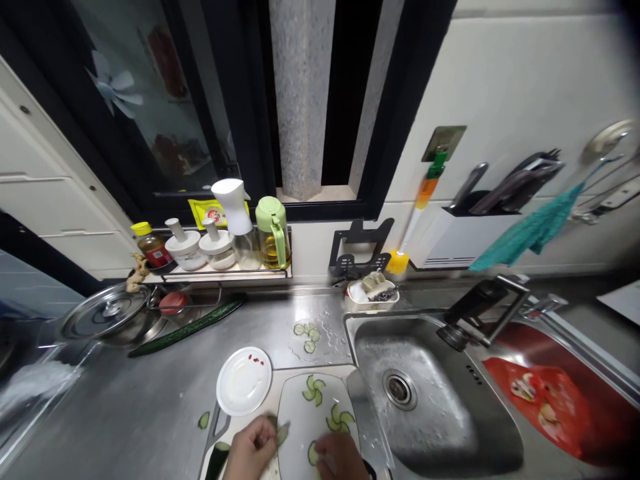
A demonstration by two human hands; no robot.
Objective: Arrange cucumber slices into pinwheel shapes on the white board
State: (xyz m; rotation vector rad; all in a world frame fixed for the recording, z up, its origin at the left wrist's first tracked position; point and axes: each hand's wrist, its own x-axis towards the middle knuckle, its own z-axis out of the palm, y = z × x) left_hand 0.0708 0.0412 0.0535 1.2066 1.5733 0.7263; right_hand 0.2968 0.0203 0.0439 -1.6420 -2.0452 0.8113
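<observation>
A long white oval plate lies at the counter's front edge, with cucumber slices set out on it in small fan shapes. My left hand is closed in a pinch on a cucumber slice at the plate's left rim. My right hand is curled over the plate's near end, touching a slice; its fingers are blurred. A small round white plate with red bits sits to the left. A cucumber end lies by my left wrist.
A steel sink with a black tap lies to the right, and a red bag in the basin beyond. A whole cucumber, pot lid, condiment rack and loose slices stand behind.
</observation>
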